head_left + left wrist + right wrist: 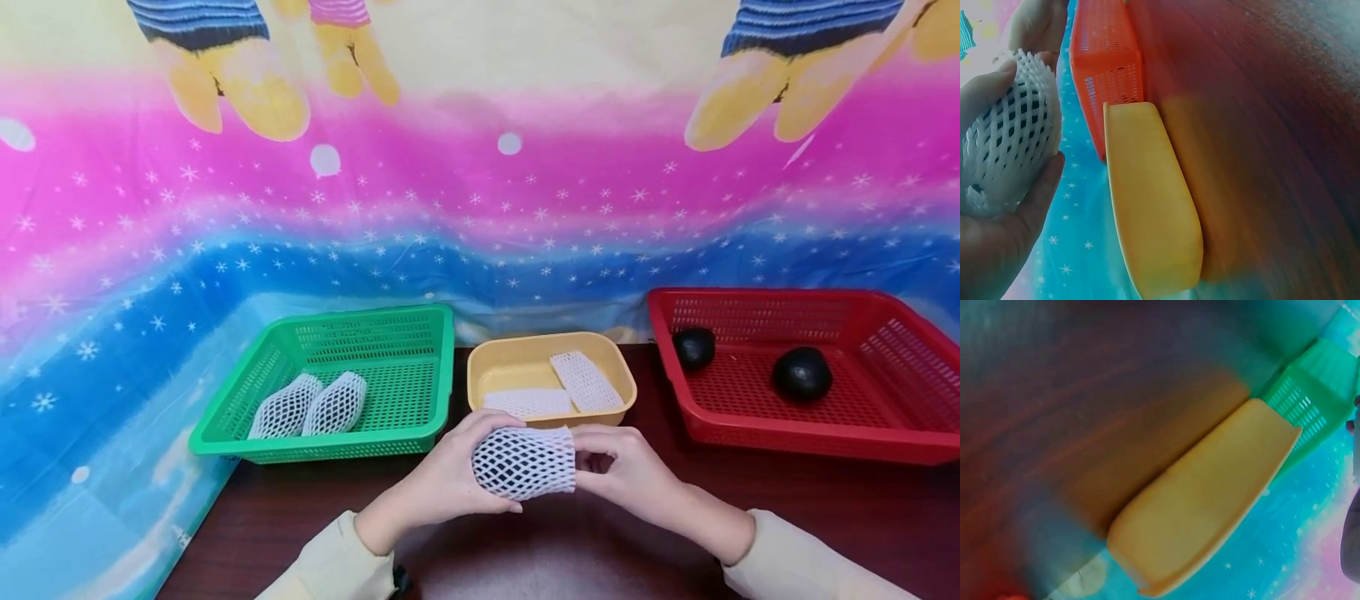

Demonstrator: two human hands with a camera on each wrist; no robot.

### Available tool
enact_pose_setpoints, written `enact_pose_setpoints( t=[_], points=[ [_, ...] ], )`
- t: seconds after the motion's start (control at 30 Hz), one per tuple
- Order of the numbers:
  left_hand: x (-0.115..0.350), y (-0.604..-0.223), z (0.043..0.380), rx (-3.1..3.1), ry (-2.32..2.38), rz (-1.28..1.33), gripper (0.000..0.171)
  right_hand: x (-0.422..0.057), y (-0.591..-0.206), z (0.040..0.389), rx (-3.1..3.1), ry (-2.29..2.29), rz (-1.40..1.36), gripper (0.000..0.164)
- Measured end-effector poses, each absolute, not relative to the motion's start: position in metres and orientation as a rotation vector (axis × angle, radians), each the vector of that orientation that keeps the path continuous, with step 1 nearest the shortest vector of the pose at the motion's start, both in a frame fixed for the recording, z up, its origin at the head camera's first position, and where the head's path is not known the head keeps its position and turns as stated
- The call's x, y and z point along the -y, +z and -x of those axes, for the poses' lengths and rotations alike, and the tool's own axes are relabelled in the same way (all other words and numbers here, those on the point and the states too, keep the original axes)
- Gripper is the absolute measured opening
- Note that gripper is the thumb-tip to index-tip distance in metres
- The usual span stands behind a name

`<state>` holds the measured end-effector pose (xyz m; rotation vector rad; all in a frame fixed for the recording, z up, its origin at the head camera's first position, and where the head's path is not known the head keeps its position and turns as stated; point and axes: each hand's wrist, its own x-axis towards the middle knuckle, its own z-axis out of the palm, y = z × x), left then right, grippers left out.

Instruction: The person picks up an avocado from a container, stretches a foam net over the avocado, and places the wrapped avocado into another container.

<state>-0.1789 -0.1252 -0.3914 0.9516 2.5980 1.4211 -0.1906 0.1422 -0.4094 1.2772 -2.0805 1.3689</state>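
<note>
Being held by the left hand (453, 479) is a dark round thing (504, 468), and it is wrapped in a white net (551, 458). It is hugged from nine o'clock by the curled fingers and thumb. The net's loose end is pinched by the right hand (633, 471) at three o'clock. From the wrapped thing, a yellow tub (517, 367) is seen at twelve o'clock. Two flat white nets (587, 383) are kept inside: one is laid at seven o'clock, one at three. At ten o'clock, a green basket (405, 387) is seen. Two netted dark things (335, 406) are laid together on its seven o'clock side. Between two and three o'clock, a red basket (810, 437) is seen. Two bare dark things (802, 373) are held in it: one near the nine o'clock wall, one near the middle. The tub and baskets are stood on a brown table (555, 550). Behind them, a bright snowflake cloth (450, 167) is hung.
</note>
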Motion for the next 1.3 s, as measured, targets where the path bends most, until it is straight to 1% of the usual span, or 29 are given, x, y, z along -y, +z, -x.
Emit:
enact_pose_setpoints(
  t=[0.3,0.5,0.73,0.93,1.07,1.17,1.3],
  points=[
    [0.124,-0.38,0.177,-2.639,1.407,-0.906,0.081,-0.146,-0.391,0.192,2.179,1.164,-1.291,0.043],
    [0.126,-0.372,0.175,-2.633,1.416,-0.864,0.08,-0.153,-0.383,0.191,2.195,1.131,-1.323,0.042],
    [0.131,-0.365,0.174,-2.715,1.38,-0.865,0.082,-0.161,-0.372,0.193,2.128,1.151,-1.39,0.04],
    [0.137,-0.358,0.174,-2.801,1.33,-0.878,0.086,-0.172,-0.359,0.193,2.179,1.152,-1.352,0.046],
    [0.142,-0.35,0.175,-2.872,1.307,-0.866,0.084,-0.181,-0.35,0.194,2.178,1.115,-1.339,0.051],
    [0.147,-0.344,0.176,-2.918,1.313,-0.817,0.081,-0.189,-0.343,0.196,2.179,1.065,-1.316,0.055],
    [0.155,-0.336,0.18,-2.921,1.378,-0.689,0.079,-0.2,-0.334,0.198,2.219,0.991,-1.225,0.06]
  ],
)
